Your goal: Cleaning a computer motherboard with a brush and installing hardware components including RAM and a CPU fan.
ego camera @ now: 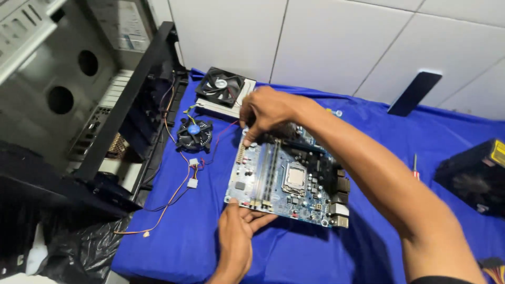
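Our left hand (pixel 235 239) grips the near edge of the blue motherboard (pixel 286 176), fingers (pixel 259 216) tucked under it. Our right hand (pixel 265 110) pinches its far left corner, fingers closed on the board. It lies on the blue-covered worktop (pixel 179 236). Left of the motherboard sit a round cooler fan (pixel 194 134) and an open computer case (pixel 79 105).

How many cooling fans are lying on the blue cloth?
2: a square black-framed fan on a pale box by the wall, and a round black cooler fan with a blue hub in front of it. None visibly hidden.
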